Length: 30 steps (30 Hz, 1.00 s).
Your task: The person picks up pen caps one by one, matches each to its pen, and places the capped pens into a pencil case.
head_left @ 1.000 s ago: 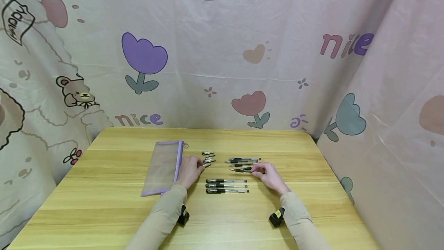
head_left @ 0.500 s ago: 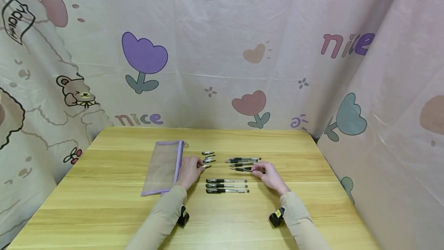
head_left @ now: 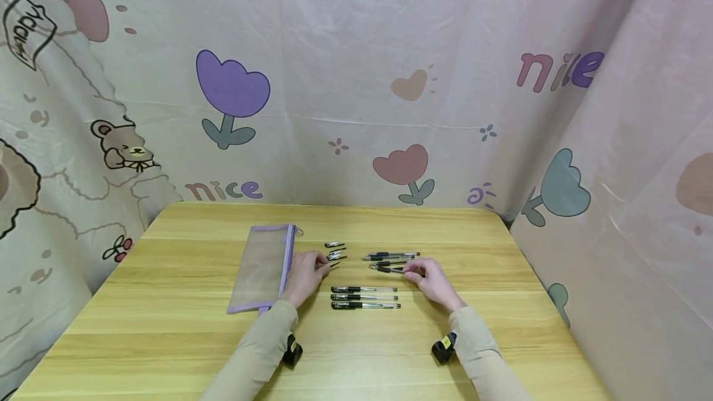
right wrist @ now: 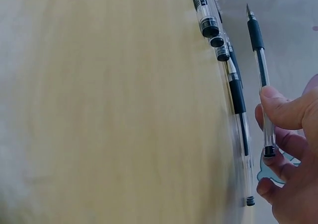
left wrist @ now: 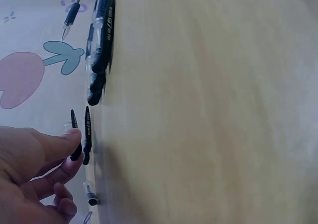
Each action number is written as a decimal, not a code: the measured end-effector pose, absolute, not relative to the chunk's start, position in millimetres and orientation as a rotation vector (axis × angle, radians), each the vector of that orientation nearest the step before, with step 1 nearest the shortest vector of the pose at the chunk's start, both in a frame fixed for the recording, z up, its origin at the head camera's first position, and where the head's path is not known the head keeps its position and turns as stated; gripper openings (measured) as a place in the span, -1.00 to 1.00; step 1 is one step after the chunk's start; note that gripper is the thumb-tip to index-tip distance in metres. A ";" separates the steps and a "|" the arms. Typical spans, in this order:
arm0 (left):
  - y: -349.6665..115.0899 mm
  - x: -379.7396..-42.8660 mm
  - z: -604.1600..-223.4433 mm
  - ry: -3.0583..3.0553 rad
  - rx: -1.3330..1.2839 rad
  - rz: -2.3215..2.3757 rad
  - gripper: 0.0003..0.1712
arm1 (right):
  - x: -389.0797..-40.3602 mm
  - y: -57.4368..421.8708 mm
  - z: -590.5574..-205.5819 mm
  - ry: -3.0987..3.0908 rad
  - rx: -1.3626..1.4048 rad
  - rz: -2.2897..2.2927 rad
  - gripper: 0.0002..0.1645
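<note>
My left hand (head_left: 303, 276) pinches a black-and-clear pen cap (left wrist: 76, 152) between thumb and fingers, near several loose caps (head_left: 335, 244) on the table. On the right, my right hand (head_left: 434, 284) holds an uncapped gel pen (right wrist: 256, 35) by its clear rear barrel. The pen has a black grip, and its tip points left towards the caps. Cap and pen are apart. Just behind the held pen lie several uncapped pens (head_left: 392, 256). Three capped pens (head_left: 364, 297) lie in parallel between the two forearms, nearer the front.
A translucent mesh pouch (head_left: 262, 271) with purple edging and a zipper lies flat beside my left hand. The wooden table (head_left: 167, 302) ends at a patterned cloth backdrop (head_left: 334, 159) behind and at the sides.
The tip of the pen in my right hand has lifted slightly. Both hands otherwise stay nearly where they were, with the same holds.
</note>
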<state>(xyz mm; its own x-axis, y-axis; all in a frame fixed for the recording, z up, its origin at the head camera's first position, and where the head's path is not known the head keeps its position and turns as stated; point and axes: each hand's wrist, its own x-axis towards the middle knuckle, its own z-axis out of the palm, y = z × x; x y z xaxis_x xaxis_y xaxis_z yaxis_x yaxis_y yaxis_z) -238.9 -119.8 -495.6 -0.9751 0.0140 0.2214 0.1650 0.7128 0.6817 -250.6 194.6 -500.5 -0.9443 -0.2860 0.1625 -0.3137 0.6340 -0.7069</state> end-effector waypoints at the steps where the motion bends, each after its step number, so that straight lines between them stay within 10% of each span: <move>1: -120.0 -238.3 -495.2 -2.710 -0.145 -1.133 -0.95 | -250.0 194.0 -499.9 -2.806 0.514 1.229 -0.88; 30: -116.3 -223.4 -491.4 -2.511 -0.396 -1.552 -0.85 | -242.1 176.3 -484.8 -2.740 0.554 1.189 -0.88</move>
<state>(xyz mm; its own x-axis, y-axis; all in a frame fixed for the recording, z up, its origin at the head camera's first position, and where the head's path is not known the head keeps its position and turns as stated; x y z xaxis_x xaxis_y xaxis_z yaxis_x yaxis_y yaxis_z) -223.4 -116.3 -491.4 -0.9515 0.1383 0.2747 0.3075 0.4255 0.8511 -242.1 176.3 -484.8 -0.9282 -0.2876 0.2360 -0.3688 0.6278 -0.6855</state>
